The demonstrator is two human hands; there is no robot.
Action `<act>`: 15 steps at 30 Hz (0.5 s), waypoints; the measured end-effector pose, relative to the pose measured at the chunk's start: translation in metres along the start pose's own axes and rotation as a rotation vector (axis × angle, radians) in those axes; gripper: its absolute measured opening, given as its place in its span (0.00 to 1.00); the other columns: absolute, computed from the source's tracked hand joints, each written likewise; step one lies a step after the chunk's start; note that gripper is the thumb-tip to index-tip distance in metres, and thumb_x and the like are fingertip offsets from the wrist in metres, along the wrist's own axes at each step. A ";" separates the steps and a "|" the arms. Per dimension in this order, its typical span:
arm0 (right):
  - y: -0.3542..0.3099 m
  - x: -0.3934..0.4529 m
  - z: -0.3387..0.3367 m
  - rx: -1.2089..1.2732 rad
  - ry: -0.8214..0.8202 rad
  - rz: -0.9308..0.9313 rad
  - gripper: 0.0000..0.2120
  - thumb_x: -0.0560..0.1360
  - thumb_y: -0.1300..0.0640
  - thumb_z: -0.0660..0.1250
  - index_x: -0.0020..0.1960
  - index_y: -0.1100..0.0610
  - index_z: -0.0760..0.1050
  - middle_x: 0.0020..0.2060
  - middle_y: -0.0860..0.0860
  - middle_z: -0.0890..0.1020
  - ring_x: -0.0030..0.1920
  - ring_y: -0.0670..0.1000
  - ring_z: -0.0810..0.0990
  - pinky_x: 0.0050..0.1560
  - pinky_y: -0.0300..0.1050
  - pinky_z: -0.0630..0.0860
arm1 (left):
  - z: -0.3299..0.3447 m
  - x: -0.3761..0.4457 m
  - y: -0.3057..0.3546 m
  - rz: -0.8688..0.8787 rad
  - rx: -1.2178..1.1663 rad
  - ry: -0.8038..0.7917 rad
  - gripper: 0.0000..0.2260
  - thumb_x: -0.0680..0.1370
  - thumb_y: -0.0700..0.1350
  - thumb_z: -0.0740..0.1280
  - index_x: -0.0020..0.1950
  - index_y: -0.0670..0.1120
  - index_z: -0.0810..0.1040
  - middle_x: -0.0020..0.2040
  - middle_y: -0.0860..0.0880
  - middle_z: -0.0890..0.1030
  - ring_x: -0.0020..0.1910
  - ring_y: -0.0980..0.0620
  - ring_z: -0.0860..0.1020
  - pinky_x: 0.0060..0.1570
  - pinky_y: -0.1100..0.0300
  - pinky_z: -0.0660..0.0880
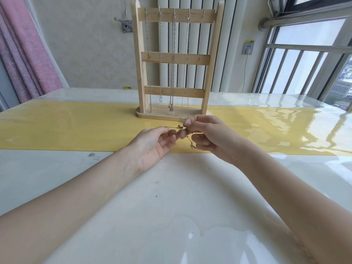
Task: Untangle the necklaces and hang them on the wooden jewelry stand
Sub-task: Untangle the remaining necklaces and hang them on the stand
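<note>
A wooden jewelry stand (176, 58) with three crossbars stands upright on the yellow strip of the table. Several silver chains (173, 54) hang from the hooks on its top bar; the rightmost hook (203, 12) is bare. Just in front of the stand's base, both hands hold a thin gold necklace (180, 127) above the table. My left hand (154, 145) pinches the chain with its fingertips from the left. My right hand (207, 136) pinches it from the right, and a small gold pendant (192, 145) dangles below the fingers.
The table (171, 197) is glossy white with a yellow band (66, 128) across it. Pink curtains (24, 54) hang at the left. A window with metal bars (304, 69) is at the right, a wall socket (247, 47) and radiator panels behind the stand.
</note>
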State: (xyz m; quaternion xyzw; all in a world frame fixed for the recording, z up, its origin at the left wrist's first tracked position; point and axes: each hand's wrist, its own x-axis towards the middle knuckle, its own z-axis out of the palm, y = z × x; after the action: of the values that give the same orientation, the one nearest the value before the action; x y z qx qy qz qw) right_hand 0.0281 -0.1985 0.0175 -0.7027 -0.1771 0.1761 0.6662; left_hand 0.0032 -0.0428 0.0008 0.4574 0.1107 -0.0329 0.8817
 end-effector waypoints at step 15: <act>0.000 0.001 -0.007 0.167 0.043 0.028 0.07 0.79 0.65 0.59 0.44 0.56 0.70 0.31 0.51 0.75 0.22 0.45 0.59 0.20 0.33 0.56 | 0.005 -0.007 0.000 0.125 0.230 -0.011 0.08 0.77 0.32 0.63 0.43 0.44 0.71 0.36 0.47 0.71 0.31 0.54 0.71 0.26 0.68 0.70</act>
State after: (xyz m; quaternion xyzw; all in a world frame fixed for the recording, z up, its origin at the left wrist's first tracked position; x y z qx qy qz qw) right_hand 0.0319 -0.2039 0.0180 -0.6508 -0.1379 0.1845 0.7235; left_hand -0.0029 -0.0472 0.0057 0.5614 0.0725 0.0070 0.8243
